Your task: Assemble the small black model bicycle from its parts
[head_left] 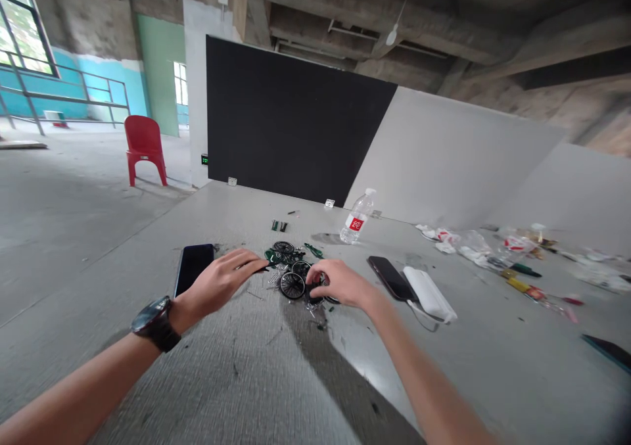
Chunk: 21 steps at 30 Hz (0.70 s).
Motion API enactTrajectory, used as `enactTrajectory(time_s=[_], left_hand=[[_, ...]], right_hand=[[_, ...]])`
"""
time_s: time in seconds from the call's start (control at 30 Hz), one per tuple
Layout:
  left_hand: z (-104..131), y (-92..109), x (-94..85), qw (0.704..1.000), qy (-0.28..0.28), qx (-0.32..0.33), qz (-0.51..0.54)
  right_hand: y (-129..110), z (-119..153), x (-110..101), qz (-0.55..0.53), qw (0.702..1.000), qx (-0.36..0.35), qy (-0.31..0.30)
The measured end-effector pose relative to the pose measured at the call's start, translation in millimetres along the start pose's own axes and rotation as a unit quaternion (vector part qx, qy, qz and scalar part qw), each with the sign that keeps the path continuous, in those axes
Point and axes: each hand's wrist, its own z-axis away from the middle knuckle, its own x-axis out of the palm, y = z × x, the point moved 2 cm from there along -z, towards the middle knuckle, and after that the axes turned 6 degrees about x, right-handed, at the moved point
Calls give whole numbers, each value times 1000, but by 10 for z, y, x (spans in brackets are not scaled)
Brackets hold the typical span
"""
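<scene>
The grey table (207, 366) carries everything, and the heap of small black and green parts (290, 264) near its middle serves as the landmark. Behind the heap stands a clear water bottle (357, 218), upright and capped, looking close to empty, though its level is hard to read. Left of the heap lies a dark phone (193, 267); right of it lie a second phone (391, 277) and a white pouch (430, 294), side by side and touching. Far right of the heap are plastic wrappers (473, 242) and some pens. The left hand (221, 284), with a watch on its wrist, rests at the heap's left edge, fingers stretched nearly flat over the parts; whether they pinch anything I cannot tell. The right hand (340, 282) sits at the heap's right edge, its grip curled narrow around a small dark piece that I cannot make out. A little spoked wheel (292, 285) lies at the front of the heap, between the two hands. These parts look light, stiff and easily bent at the thin spokes; the wheel is best taken by its rim.
</scene>
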Motion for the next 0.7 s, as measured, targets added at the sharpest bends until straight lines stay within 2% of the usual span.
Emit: enactTrajectory(time_s=[0.17,0.4,0.57,0.7], left_hand=[[15,17,59,1000,-10,-10,17],[38,14,90,999,3,-15,38],[19,-13,74,998,37,-28,38],[4,-46,77,994,82,-66,24]], right_hand=[[121,216,81,-16,1000,9,0],[162,258,55,-19,994,108,-16],[-1,294,64,-33,996,82,-27],[-112,259,99,-33,997,59,-21]])
